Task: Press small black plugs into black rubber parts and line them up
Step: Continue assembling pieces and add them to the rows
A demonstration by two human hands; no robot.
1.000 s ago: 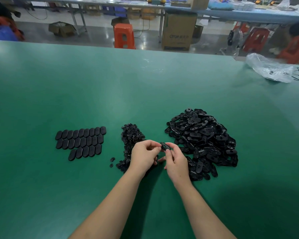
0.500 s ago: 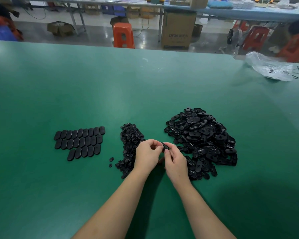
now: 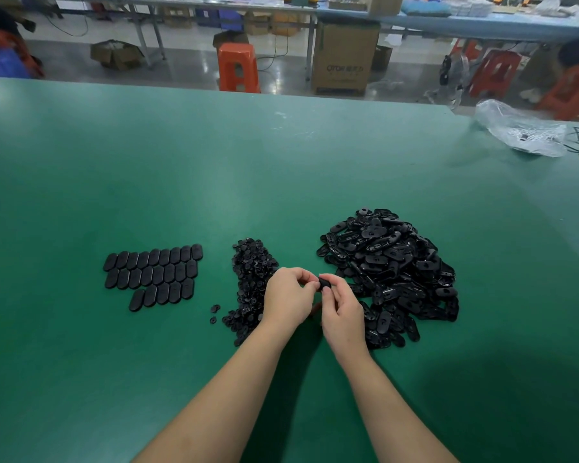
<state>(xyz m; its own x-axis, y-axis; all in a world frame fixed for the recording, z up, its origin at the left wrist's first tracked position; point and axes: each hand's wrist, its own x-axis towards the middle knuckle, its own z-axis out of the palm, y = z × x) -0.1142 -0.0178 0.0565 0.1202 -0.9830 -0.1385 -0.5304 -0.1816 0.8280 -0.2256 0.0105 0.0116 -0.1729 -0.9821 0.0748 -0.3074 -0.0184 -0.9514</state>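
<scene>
Both hands meet just below the middle of the frame, above the green counter. The left hand and the right hand each have their fingers curled round one small black rubber part, pinched between the two sets of fingertips and lifted off the surface. Whether a plug sits in it cannot be told; the fingers hide most of it.

Right of the hands lies a big loose heap of rubber parts, the right hand's edge overlapping its near left side. Left of the hands, partly behind the left hand, runs a narrower pile of small plugs, with two stray plugs just beside it. Further left, well apart, finished parts lie flat in three tidy rows, touching one another.

In the upper right of the frame a crumpled clear plastic bag rests on the counter.
</scene>
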